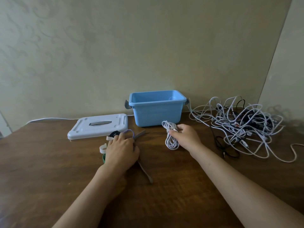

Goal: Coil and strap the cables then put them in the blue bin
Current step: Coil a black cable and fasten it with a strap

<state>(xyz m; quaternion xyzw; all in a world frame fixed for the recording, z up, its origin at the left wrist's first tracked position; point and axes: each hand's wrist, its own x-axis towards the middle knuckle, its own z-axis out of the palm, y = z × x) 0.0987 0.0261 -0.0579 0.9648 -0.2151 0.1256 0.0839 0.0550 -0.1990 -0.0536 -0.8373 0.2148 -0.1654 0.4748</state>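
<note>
Right hand [184,137] pinches strapped coil [171,137]; lift clear over bin [156,111] rim, release inside. Left hand [121,152] on straps [141,134], grip apparently loose.

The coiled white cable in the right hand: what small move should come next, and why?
Probably lift the coiled white cable into the blue bin. The right hand grips it, a strap already seems wrapped around it, and the bin stands open just behind.
</note>
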